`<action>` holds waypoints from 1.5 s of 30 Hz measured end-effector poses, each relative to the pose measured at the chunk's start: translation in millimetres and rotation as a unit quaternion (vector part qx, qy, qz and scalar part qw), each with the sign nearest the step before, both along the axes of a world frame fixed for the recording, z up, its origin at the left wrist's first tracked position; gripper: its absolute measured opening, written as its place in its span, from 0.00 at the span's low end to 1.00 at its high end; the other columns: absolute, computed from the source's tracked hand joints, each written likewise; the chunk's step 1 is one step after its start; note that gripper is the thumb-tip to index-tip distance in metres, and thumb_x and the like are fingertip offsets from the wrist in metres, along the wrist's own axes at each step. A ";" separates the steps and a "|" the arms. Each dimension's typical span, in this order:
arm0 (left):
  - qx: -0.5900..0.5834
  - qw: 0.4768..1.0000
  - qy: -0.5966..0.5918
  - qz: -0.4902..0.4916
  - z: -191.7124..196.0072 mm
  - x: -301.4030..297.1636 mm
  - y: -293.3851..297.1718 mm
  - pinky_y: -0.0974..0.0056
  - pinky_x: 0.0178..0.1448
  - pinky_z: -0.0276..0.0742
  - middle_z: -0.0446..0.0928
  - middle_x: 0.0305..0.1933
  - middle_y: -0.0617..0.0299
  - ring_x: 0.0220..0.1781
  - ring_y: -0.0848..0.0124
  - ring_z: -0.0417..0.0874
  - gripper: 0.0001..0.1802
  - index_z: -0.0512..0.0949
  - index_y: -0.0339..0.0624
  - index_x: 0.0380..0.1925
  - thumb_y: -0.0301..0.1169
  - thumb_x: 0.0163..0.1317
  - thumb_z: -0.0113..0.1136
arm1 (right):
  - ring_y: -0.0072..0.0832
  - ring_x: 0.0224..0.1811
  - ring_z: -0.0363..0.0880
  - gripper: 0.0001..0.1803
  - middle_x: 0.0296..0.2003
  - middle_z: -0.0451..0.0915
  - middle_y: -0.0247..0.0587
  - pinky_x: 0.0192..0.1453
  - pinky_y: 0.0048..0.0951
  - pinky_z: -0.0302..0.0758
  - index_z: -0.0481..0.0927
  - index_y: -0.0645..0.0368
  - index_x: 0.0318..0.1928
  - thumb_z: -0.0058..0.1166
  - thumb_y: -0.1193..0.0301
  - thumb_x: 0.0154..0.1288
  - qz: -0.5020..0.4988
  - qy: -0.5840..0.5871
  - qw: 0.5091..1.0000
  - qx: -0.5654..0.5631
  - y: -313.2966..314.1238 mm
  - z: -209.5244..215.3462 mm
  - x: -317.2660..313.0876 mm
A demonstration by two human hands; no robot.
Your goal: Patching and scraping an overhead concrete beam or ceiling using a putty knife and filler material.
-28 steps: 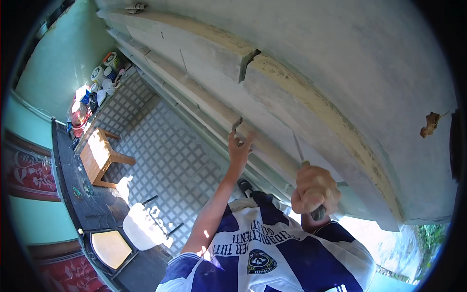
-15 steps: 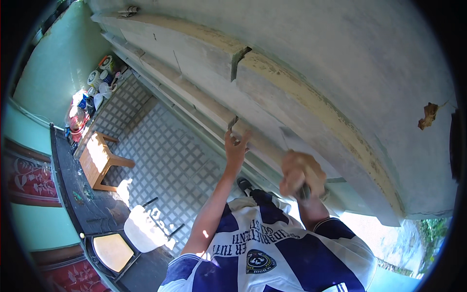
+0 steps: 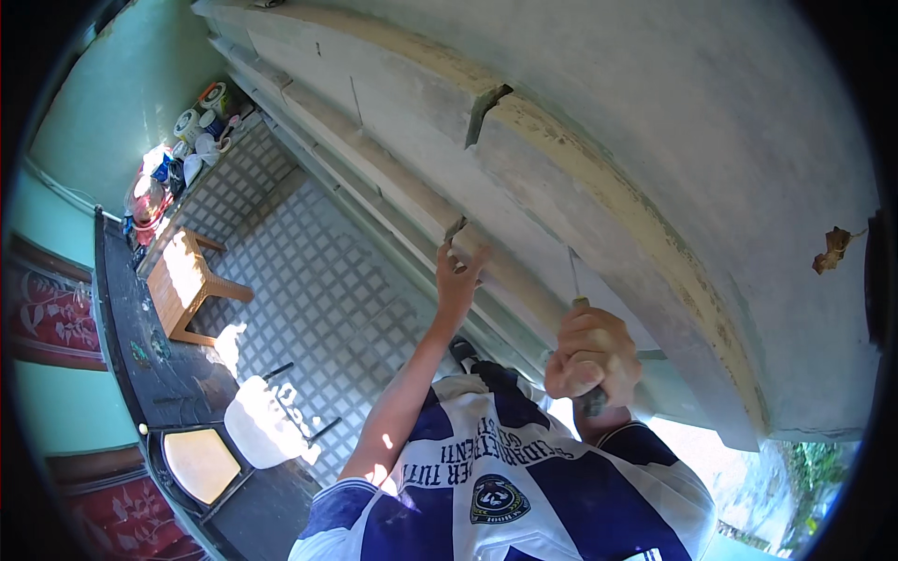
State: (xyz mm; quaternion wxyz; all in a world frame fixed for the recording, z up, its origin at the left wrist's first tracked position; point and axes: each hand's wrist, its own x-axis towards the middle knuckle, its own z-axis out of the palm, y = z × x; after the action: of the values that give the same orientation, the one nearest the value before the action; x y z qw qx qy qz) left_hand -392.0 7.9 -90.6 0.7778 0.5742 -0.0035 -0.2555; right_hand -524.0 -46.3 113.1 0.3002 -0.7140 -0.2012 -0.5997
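Observation:
My right hand point(image 3: 596, 360) is closed in a fist around a screwdriver point(image 3: 575, 271). Its thin metal shaft and yellow collar stick out past my fingers toward the wall, and the dark handle end shows below the fist. The shaft's tip lies near the pale wall face under the upper ledge point(image 3: 599, 178); whether it touches cannot be made out. My left hand point(image 3: 456, 273) is at the lower ledge point(image 3: 398, 187), just below a dark notch point(image 3: 456, 227) in its edge. Its fingers are apart and curved against the ledge, with nothing visible in them.
A second notch point(image 3: 486, 114) splits the upper ledge. To the left stand a brown plastic stool point(image 3: 175, 280), a white-seated chair point(image 3: 262, 425) and a black-framed chair point(image 3: 201, 467) on the tiled floor point(image 3: 309, 271). Tubs and bags point(image 3: 192, 140) crowd the far corner. A dry leaf point(image 3: 831, 251) hangs at right.
My right hand, blurred before, now appears sharp and slightly to the right, with the screwdriver shaft plainly visible. My left hand stays by the lower notch. The whole view has shifted a little.

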 end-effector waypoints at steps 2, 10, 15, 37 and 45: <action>-0.015 1.000 0.002 0.000 3.0 0.3 0.0 0.68 0.34 0.81 0.77 0.48 0.55 0.43 0.72 0.83 0.47 0.57 0.35 0.68 0.42 0.57 0.74 | 0.28 0.11 0.69 0.19 0.14 0.70 0.35 0.14 0.31 0.68 0.66 0.61 0.23 0.46 0.69 0.75 0.011 0.031 0.999 0.010 1.2 2.7 -4.1; 0.019 0.999 0.006 -0.043 2.2 1.6 4.1 0.57 0.50 0.84 0.75 0.56 0.50 0.54 0.63 0.81 0.50 0.50 0.36 0.71 0.42 0.60 0.72 | 0.29 0.11 0.71 0.18 0.14 0.71 0.36 0.16 0.32 0.73 0.67 0.61 0.22 0.46 0.73 0.72 0.006 0.012 0.999 0.037 1.0 2.0 2.0; 0.013 1.000 -0.005 0.001 7.6 -1.0 0.2 0.68 0.35 0.79 0.78 0.49 0.54 0.41 0.70 0.84 0.48 0.57 0.34 0.68 0.44 0.56 0.75 | 0.28 0.12 0.72 0.17 0.14 0.72 0.37 0.17 0.32 0.73 0.67 0.60 0.21 0.47 0.75 0.70 -0.044 0.033 0.998 -0.006 -2.2 7.5 -3.4; 0.009 1.000 0.000 0.000 -2.4 2.0 -0.5 0.69 0.33 0.78 0.76 0.48 0.55 0.41 0.71 0.83 0.49 0.59 0.35 0.67 0.45 0.54 0.77 | 0.27 0.12 0.69 0.17 0.12 0.68 0.37 0.17 0.29 0.69 0.66 0.60 0.21 0.45 0.75 0.71 -0.017 0.090 0.994 0.063 3.7 7.5 -3.8; 0.011 1.000 -0.015 -0.002 -9.8 1.3 -4.0 0.68 0.34 0.79 0.77 0.45 0.56 0.38 0.71 0.83 0.49 0.60 0.35 0.67 0.45 0.54 0.77 | 0.27 0.11 0.69 0.19 0.14 0.70 0.37 0.17 0.30 0.71 0.64 0.59 0.19 0.44 0.76 0.71 -0.027 0.095 0.994 0.037 1.0 -1.9 10.1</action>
State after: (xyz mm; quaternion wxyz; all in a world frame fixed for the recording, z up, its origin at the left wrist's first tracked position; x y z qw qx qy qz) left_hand -390.7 3.8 -100.3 0.7707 0.5867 -0.0129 -0.2483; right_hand -513.9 -45.3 111.1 0.3280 -0.7612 -0.1300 -0.5441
